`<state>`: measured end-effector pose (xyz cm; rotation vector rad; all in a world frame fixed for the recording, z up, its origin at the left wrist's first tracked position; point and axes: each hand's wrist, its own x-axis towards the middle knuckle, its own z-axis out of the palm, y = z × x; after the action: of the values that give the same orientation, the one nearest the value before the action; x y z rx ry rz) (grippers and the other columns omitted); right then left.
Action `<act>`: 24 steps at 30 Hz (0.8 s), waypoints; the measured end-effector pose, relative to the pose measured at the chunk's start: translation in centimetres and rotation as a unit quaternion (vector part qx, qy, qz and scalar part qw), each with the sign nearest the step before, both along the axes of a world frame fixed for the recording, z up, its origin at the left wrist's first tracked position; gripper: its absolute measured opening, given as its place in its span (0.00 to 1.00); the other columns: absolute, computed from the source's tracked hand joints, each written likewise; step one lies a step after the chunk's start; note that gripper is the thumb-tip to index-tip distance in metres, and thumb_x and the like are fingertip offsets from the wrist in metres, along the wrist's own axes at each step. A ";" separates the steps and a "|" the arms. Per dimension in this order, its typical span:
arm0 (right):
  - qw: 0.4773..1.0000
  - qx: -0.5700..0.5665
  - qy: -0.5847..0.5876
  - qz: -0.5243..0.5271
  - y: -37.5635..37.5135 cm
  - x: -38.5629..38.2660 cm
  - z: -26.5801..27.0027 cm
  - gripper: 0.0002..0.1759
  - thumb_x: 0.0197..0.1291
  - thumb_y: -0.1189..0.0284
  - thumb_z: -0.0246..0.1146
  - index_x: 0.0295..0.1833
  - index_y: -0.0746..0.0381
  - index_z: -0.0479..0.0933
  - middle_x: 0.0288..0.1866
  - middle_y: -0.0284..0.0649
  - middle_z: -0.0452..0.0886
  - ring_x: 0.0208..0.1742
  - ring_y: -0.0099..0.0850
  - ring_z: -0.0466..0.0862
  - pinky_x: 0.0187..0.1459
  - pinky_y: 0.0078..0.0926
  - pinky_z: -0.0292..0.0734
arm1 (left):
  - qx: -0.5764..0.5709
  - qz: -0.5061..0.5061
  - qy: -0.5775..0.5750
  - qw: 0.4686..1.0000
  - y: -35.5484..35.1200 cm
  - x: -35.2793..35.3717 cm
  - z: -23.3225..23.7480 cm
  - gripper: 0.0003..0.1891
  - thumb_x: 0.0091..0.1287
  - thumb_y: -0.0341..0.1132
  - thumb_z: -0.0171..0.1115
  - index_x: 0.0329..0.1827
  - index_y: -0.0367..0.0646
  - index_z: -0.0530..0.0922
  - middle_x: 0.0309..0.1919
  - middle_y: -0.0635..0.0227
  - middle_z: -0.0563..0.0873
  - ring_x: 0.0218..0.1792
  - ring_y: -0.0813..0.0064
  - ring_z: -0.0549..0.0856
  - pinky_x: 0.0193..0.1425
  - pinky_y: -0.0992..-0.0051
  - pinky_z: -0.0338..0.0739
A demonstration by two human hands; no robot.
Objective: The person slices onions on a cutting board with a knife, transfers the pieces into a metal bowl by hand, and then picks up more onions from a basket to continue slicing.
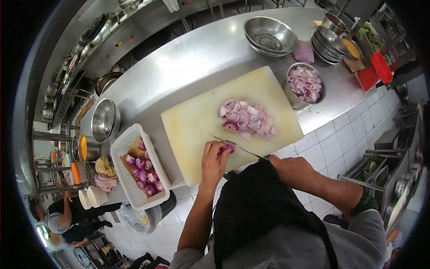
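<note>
On the near edge of the pale cutting board (192,121), my left hand (214,161) is closed on a red onion piece (227,147). The knife (242,148) is in my right hand (284,168), its blade reaching leftward across the onion at my left fingertips. Just beyond the blade lies a pile of cut onion (248,117), with a darker red piece (230,126) at its near left side. Part of the knife handle is hidden inside my right fist.
Left of the board are a white basket (117,150) of whole onions (145,168) and a steel bowl (104,120). At right stand a pot (293,98) of cut onion, metal bowls (270,36), stacked bowls (329,45) and a red object (380,67). People (67,215) are at lower left.
</note>
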<state>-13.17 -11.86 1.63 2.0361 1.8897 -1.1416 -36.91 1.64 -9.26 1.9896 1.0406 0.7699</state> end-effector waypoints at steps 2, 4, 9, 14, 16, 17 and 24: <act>1.000 -0.005 0.004 0.001 -0.7 -0.1 -1.0 0.18 0.69 0.76 0.56 0.62 0.62 0.67 0.37 0.56 0.88 0.40 0.57 0.90 0.41 0.56 0.84 | 0.006 0.001 0.008 1.000 0.0 0.0 -0.1 0.09 0.70 0.25 0.71 0.50 0.37 0.83 0.48 0.56 0.82 0.43 0.60 0.88 0.47 0.68 0.88; 1.000 0.000 0.010 -0.004 -0.6 -0.3 -3.1 0.18 0.68 0.76 0.56 0.63 0.62 0.67 0.37 0.56 0.88 0.40 0.58 0.90 0.41 0.57 0.84 | 0.006 0.001 0.005 1.000 0.0 0.1 -0.2 0.08 0.70 0.25 0.71 0.50 0.37 0.83 0.48 0.56 0.82 0.42 0.61 0.88 0.47 0.68 0.88; 0.997 0.069 0.029 -0.013 1.0 -1.0 -5.1 0.20 0.68 0.76 0.56 0.65 0.62 0.67 0.37 0.56 0.88 0.41 0.57 0.90 0.41 0.57 0.84 | -0.007 0.004 -0.008 1.000 0.0 0.0 -0.4 0.08 0.70 0.25 0.71 0.49 0.37 0.83 0.48 0.57 0.82 0.40 0.63 0.89 0.46 0.68 0.87; 1.000 0.012 0.005 -0.001 -0.2 -0.5 -2.0 0.21 0.68 0.76 0.55 0.66 0.62 0.68 0.37 0.56 0.88 0.39 0.57 0.90 0.40 0.57 0.84 | 0.009 0.043 -0.017 0.999 -0.8 0.5 -1.4 0.08 0.70 0.24 0.71 0.50 0.36 0.83 0.48 0.56 0.82 0.39 0.63 0.88 0.44 0.68 0.87; 1.000 0.020 0.004 -0.001 -0.4 -0.6 -3.1 0.21 0.68 0.76 0.55 0.66 0.62 0.69 0.36 0.55 0.88 0.39 0.56 0.90 0.40 0.57 0.84 | 0.012 0.041 -0.023 0.999 -0.8 0.6 -1.4 0.08 0.70 0.24 0.70 0.49 0.36 0.83 0.47 0.56 0.82 0.40 0.62 0.88 0.44 0.68 0.86; 0.999 0.034 0.006 -0.003 -0.2 -0.9 -5.2 0.21 0.68 0.76 0.55 0.66 0.62 0.69 0.36 0.55 0.88 0.39 0.56 0.90 0.40 0.57 0.84 | 0.020 0.033 -0.024 0.999 -0.6 0.6 -1.1 0.07 0.71 0.24 0.70 0.49 0.36 0.83 0.47 0.56 0.82 0.40 0.62 0.88 0.44 0.68 0.86; 1.000 0.026 0.001 0.005 0.4 -0.8 -1.7 0.24 0.68 0.77 0.54 0.69 0.63 0.68 0.37 0.56 0.88 0.39 0.55 0.90 0.40 0.57 0.84 | 0.053 -0.004 -0.013 0.999 0.2 -0.2 -0.9 0.04 0.73 0.25 0.66 0.48 0.36 0.83 0.46 0.56 0.82 0.42 0.61 0.86 0.45 0.68 0.83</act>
<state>-13.92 -11.45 -0.08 2.0509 1.9475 -1.1053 -37.08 1.87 -10.21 2.0669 0.9942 0.8589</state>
